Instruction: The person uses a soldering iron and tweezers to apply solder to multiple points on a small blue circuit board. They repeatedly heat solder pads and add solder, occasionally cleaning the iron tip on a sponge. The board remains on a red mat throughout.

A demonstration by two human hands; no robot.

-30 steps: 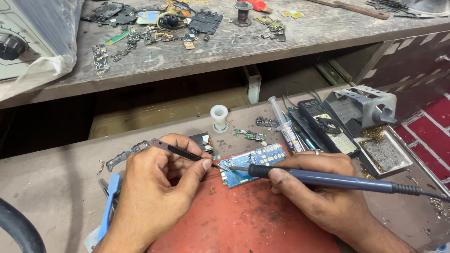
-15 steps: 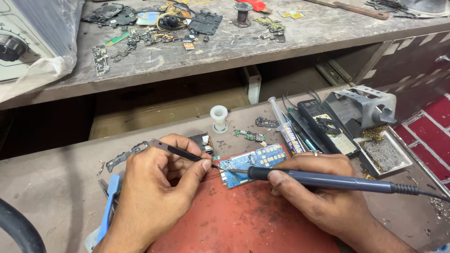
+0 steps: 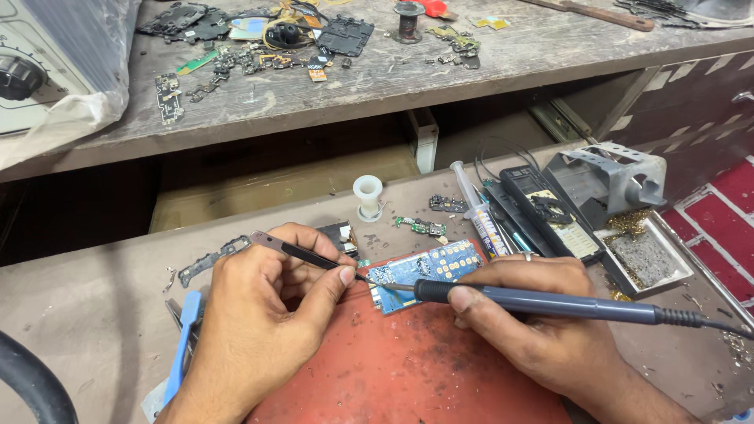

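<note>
A small blue circuit board [image 3: 428,271] lies at the far edge of a red work mat [image 3: 408,369]. My left hand [image 3: 267,322] pinches black tweezers [image 3: 302,253], their tip touching the board's left end. My right hand [image 3: 534,330] grips a blue soldering iron [image 3: 550,302] like a pen. Its metal tip rests on the board's left end, close to the tweezers' tip. The iron's cable runs off to the right.
To the right stand a grey iron holder with brass wool [image 3: 620,188], a metal tray [image 3: 644,259], a syringe [image 3: 475,208] and a dark meter [image 3: 550,212]. A white spool [image 3: 367,196] sits behind the board. A blue tool [image 3: 184,341] lies left. The upper shelf holds several phone parts [image 3: 259,35].
The soldering iron's tip has slid a little left along the board toward the tweezers. Both hands otherwise hold their places.
</note>
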